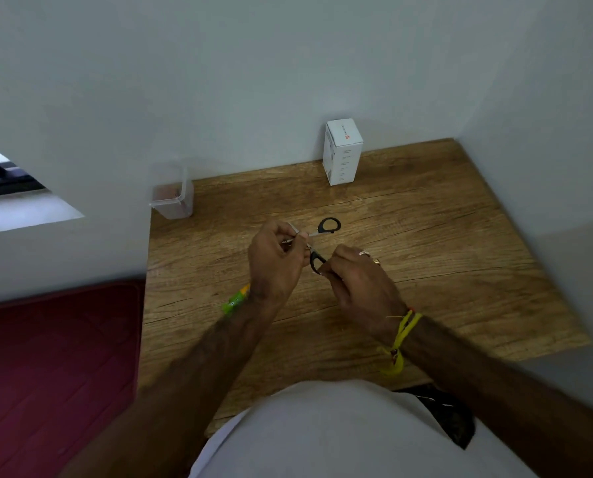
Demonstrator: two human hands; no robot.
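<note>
White shirt point(339, 432) filled the bottom edge. Above the table point(443, 236), the left hand point(274, 260) pinched the blades of the spread-open scissors point(322, 230). Over the table's middle, the right hand point(357, 281) curled round their lower handle, the other loop free.

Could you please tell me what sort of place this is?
Likely a small room at home: a wooden desk set into a wall corner, a red mattress beside it, and a window at left.
</note>
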